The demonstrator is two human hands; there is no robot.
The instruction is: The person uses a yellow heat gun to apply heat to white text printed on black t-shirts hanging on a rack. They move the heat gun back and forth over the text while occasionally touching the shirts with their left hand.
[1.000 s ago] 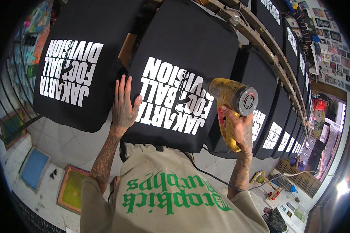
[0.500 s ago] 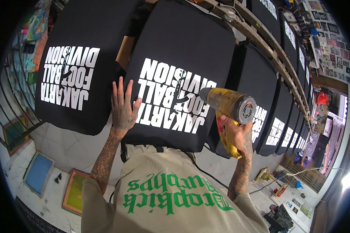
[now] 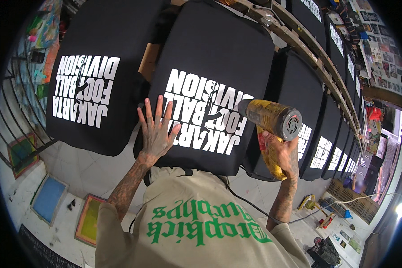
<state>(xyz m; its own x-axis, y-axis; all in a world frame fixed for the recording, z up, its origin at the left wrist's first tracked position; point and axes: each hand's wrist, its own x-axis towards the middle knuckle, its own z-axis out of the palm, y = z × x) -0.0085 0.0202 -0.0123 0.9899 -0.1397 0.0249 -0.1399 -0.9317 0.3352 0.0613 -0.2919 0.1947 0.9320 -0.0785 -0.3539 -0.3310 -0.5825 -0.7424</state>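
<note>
A black T-shirt with a white block-letter print lies stretched flat on a board in front of me. My left hand rests on its left edge, fingers spread, fingertips over the side of the print. In my right hand is a yellow heat gun with a worn, smudged body, gripped by its handle. Its dark nozzle points left, above the right side of the print. A black cord runs from near the gun's handle past my right forearm.
Another printed black shirt lies on a board to the left, with several more in a row to the right. A long rail runs behind them. Framed screens, one blue and one yellow, lean low at the left.
My left hand has slid a little to the right on the shirt, its fingers spreading wider. The heat gun has shifted slightly right. The whole view has also drifted a little.
</note>
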